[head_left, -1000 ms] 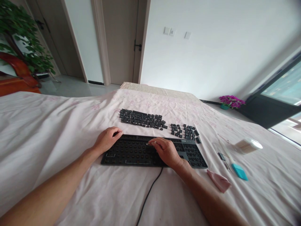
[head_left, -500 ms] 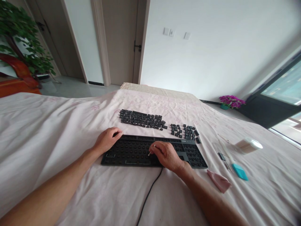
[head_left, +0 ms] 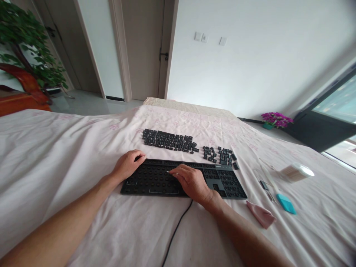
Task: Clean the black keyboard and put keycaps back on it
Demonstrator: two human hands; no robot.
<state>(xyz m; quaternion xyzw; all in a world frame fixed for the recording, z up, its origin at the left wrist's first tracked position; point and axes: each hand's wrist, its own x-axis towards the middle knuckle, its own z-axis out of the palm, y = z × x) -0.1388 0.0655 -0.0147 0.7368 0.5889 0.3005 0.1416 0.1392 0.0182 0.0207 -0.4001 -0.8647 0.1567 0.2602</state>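
A black keyboard (head_left: 222, 193) with its keycaps taken off lies flat on the pale bedsheet. My left hand (head_left: 128, 165) grips its far left corner, thumb at the edge and the other fingers curled, partly hidden. Over the middle of the key area, my right hand (head_left: 191, 181) pinches a cotton swab (head_left: 168, 171); its white tip points left onto the bare key switches. Just beyond the keyboard, loose black keycaps (head_left: 169, 141) are spread in a wide group. A smaller group of keycaps (head_left: 225, 155) lies to its right.
To the right are a clear tub of cotton swabs (head_left: 297, 172), a turquoise tool (head_left: 286, 204), small thin tools (head_left: 268, 191) and a folded pink cloth (head_left: 261, 214). A black cable (head_left: 178, 227) runs from the keyboard toward me. Doors and a wall stand behind the bed.
My right hand has moved left and slightly away from me over the keyboard, carrying the cotton swab. My left hand stays at the corner. The view has shifted slightly.
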